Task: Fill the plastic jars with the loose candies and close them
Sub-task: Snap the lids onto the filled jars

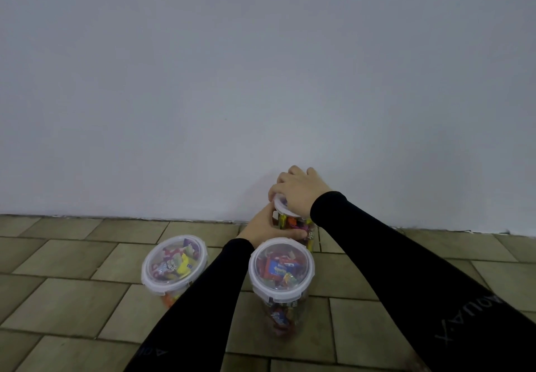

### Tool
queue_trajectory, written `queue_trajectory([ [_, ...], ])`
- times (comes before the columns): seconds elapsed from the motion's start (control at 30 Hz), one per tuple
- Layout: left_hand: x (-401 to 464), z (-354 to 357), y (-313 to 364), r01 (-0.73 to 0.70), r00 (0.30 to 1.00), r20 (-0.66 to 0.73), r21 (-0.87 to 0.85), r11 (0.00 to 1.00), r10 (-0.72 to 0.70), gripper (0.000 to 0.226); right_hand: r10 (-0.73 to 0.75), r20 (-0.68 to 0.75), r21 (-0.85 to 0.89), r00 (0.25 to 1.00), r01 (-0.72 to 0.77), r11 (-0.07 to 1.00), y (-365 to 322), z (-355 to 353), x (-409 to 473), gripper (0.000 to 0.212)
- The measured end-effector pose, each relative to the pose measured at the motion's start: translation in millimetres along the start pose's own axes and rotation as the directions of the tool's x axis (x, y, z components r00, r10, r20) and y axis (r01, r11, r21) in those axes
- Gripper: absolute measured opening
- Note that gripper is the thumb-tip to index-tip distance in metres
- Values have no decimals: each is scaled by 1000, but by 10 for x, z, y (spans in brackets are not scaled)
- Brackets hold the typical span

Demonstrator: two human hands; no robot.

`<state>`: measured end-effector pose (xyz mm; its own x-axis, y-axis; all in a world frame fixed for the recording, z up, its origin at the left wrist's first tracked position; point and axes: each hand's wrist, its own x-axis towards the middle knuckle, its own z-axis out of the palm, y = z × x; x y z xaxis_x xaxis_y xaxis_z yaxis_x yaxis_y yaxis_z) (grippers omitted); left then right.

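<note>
The far jar is gripped by the left hand, its lid pressed under the right hand; uneven pressure could leave one side unlatched

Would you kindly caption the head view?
Both hands close the far jar; two lidded jars stand nearer.

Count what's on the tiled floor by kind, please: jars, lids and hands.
Clear plastic candy jars: 3
White-rimmed round lids: 3
Hands: 2 (left hand, right hand)
Total: 8
</note>
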<state>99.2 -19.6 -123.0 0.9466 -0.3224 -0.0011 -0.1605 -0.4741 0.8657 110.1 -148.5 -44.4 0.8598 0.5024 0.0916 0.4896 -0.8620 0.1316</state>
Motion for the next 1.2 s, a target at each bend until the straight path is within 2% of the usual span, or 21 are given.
queue_trajectory([
  [0.07, -5, 5, 13, -2, 1000, 2, 23, 1000, 2, 63, 17, 23, 11, 1000, -17, 1000, -24, 12, 7, 36],
  [0.2, -23, 4, 26, 14, 1000, 3, 15, 1000, -14, 76, 50, 47, 17, 998, -51, 999, -70, -2, 19, 35],
  [0.3, -27, -1, 28, 27, 1000, -1, -11, 1000, -27, 72, 73, -8, 50, 997, -73, 996, -53, 28, -17, 36],
  [0.37, -22, -11, 13, 29, 1000, 5, -60, 998, -29, 70, 163, -105, 143, 981, -147, 979, 43, 48, -73, 37],
  [0.43, -23, -29, -1, 55, 998, 14, -104, 993, -54, 75, 230, -87, 243, 969, -203, 949, 204, 35, -151, 36],
  [0.5, -24, -36, -15, 82, 997, 19, -125, 989, -80, 76, 177, 40, 260, 983, -182, 948, 372, -6, -251, 44],
  [0.57, -17, -32, -27, 94, 996, 21, -126, 988, -92, 76, 97, 108, 262, 989, -122, 957, 488, -35, -345, 56],
  [0.73, -9, -3, -22, 117, 993, 26, -129, 985, -115, 74, 7, 99, 167, 995, -24, 986, 612, 17, -382, 52],
  [0.9, -17, 0, -10, 118, 993, 22, -117, 986, -116, 74, 21, 109, 158, 994, -38, 987, 658, 86, -355, 50],
  [1.07, -25, 29, -39, 135, 991, 18, -175, 975, -134, 69, 29, 90, 146, 996, -42, 988, 644, 156, -388, 62],
  [1.13, -17, 28, -63, 157, 988, 28, -181, 971, -155, 70, 50, 81, 206, 995, -66, 976, 611, 207, -393, 64],
  [1.2, -30, -1, -22, 165, 986, 29, -109, 980, -163, 75, 106, 75, 360, 992, -126, 924, 537, 210, -407, 60],
])
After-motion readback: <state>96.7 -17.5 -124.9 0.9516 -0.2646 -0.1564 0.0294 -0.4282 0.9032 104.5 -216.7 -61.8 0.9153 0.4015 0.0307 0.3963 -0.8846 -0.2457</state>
